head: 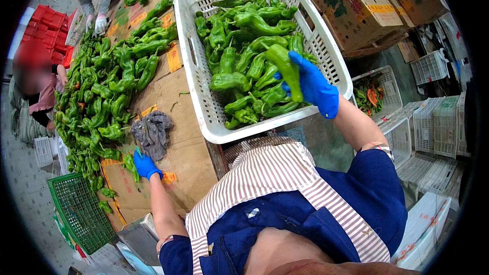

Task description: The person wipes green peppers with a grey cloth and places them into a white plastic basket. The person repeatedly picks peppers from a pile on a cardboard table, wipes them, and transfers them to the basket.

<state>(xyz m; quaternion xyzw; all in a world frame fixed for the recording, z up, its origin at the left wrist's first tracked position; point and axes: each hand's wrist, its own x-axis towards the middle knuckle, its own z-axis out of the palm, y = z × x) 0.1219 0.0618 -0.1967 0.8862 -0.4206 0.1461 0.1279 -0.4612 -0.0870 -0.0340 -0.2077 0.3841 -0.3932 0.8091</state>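
My right hand [311, 84], in a blue glove, holds a large green pepper [284, 67] above the near right part of a white plastic crate [252, 135]. Many green peppers [263, 23] lie inside that crate. On the cardboard-covered table to the left, my left hand [146, 165], also blue-gloved, is beside a small green pepper [131, 167]; a thin green tip shows at its fingers, and whether it grips anything is unclear. A crumpled grey cloth [153, 133] lies just beyond that hand. A big heap of green peppers [103, 95] covers the table's far left side.
A co-worker's gloved hands [97, 25] touch the heap's far end; another person stands at the left. A green crate [82, 210] adjoins the table's near left corner. Cardboard boxes [355, 11], a crate with red and green peppers [395, 84] and stacked white crates [428, 126] stand right.
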